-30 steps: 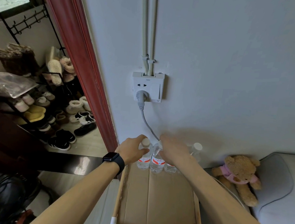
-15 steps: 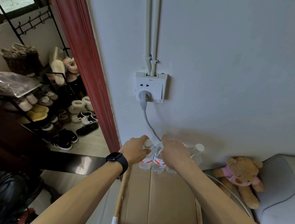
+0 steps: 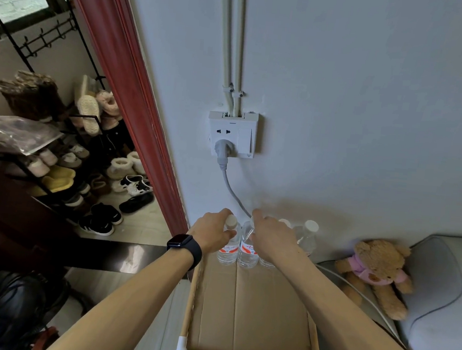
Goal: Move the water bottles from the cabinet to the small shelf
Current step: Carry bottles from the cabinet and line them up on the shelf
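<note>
Looking like set-down: left hand (image 3: 213, 233) grip curls round the leftmost bottle (image 3: 228, 252), right hand (image 3: 271, 238) pinches the second bottle (image 3: 247, 254), both standing on the small shelf (image 3: 251, 316) at lower center beside two more bottles (image 3: 306, 238). No cabinet in frame, so remainder unknown.

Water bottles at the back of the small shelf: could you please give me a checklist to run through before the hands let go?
1. Left hand grips the left bottle at its neck: ok.
2. Right hand holds the second bottle near its cap: ok.
3. Both held bottles upright: ok.
4. Their bases fully down on the small shelf: cannot tell.
5. Grey cable clear of the caps: cannot tell, the right hand hides its lower end.
6. Bare cardboard in front for more bottles: ok.
</note>
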